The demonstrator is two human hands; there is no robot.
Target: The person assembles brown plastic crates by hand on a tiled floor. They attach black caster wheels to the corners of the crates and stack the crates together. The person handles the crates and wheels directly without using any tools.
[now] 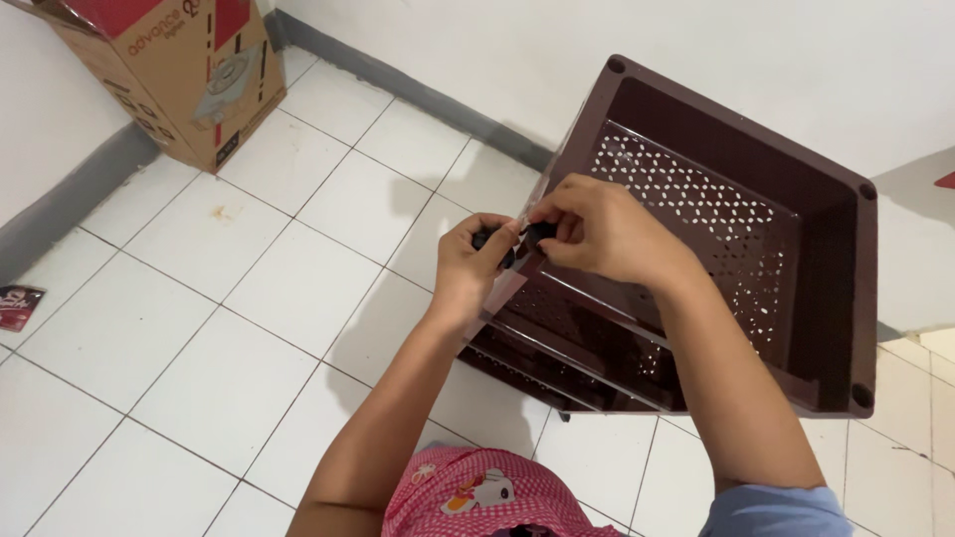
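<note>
White tile floor [169,328]: both hands' grip closed, left hand [476,267] & right hand [597,231] pinching small black part [524,239] by brown rack [736,239].

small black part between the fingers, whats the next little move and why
Probably ease the small black part toward the near corner of the brown plastic rack. Both the left hand and right hand pinch it right at that edge, apparently not yet seated.

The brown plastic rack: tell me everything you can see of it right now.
The brown plastic rack is dark and glossy, with stacked tray tiers. It lies tipped on its side on the white tiled floor, close to the wall. The facing tray has a perforated bottom and round sockets in its corners. Both hands, left hand and right hand, work a small black part at its near corner.
</note>
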